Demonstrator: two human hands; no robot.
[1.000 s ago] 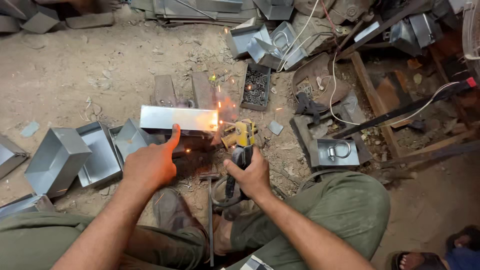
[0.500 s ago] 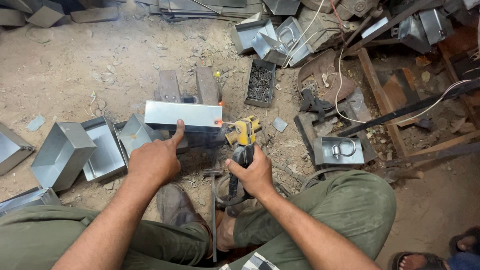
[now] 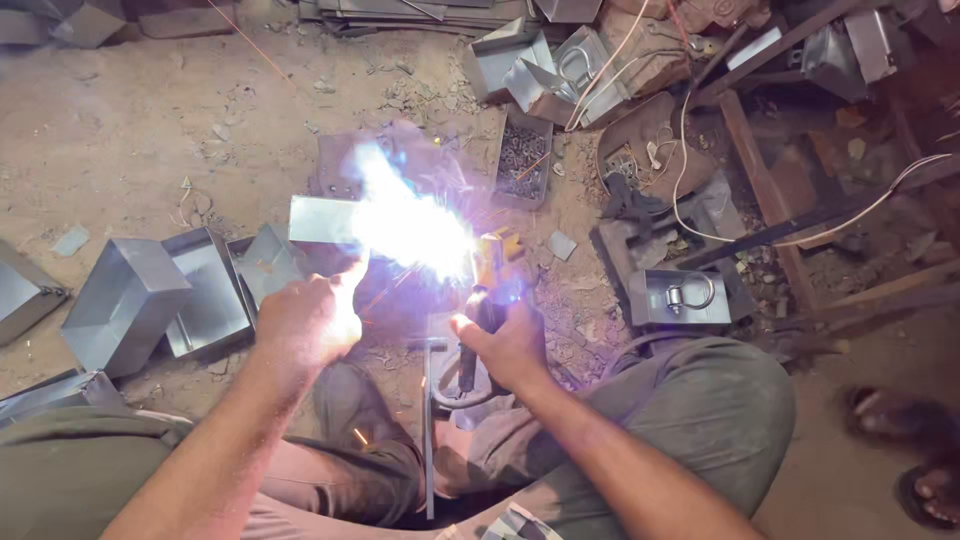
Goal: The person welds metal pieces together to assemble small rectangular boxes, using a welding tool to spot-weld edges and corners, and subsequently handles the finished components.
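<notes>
A bright white-violet welding arc (image 3: 415,225) flares over a grey sheet-metal piece (image 3: 320,218) on the dirt floor. My left hand (image 3: 308,322) is closed in a fist just below that piece, thumb up against its lower edge. My right hand (image 3: 508,345) grips the dark handle of a welding electrode holder (image 3: 478,335) whose yellow head points into the glare. The weld spot itself is washed out by the light. My knees in green trousers frame the bottom of the view.
Open grey metal boxes (image 3: 150,295) lie to the left. A tray of small bolts (image 3: 522,160), more metal boxes (image 3: 520,62), cables and a box with a ring handle (image 3: 682,296) lie to the right. A sandalled foot (image 3: 915,450) shows at lower right.
A large bright arc has flared up on the metal piece where only small sparks showed before. Both hands stay in about the same place.
</notes>
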